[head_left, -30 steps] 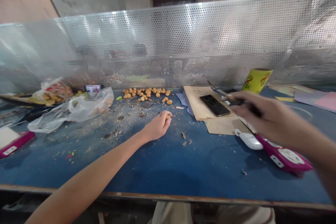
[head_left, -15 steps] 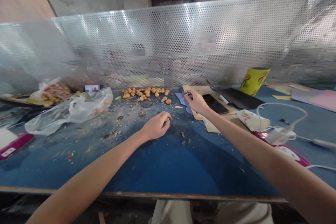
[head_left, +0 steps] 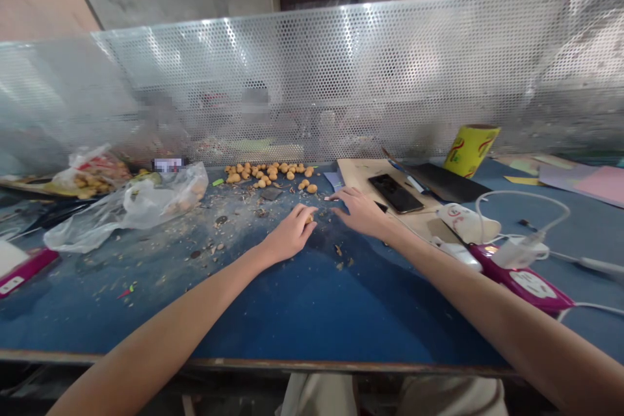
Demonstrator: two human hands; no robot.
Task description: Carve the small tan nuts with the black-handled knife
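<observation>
My left hand (head_left: 291,233) rests on the blue worktable (head_left: 312,312), curled around a small tan nut-like bead (head_left: 309,219). Several more tan beads (head_left: 266,173) lie in a loose row at the table's far side. My right hand (head_left: 359,211) lies flat with its fingers apart, at the edge of a sheet of brown paper (head_left: 358,172). A short dark object (head_left: 381,207) sits just beyond its thumb. A black smartphone (head_left: 395,193) lies on the paper, beyond that hand.
A crumpled plastic bag (head_left: 136,205) lies at left, and a bag of beads (head_left: 92,169) sits behind it. Shavings litter the table. At right are a yellow roll (head_left: 470,151), a white cable (head_left: 521,201) and a magenta device (head_left: 521,285). A perforated metal screen (head_left: 312,78) stands behind.
My right hand has moved down from the paper toward my left hand, and its fingers have spread open. My left hand stays in nearly the same place.
</observation>
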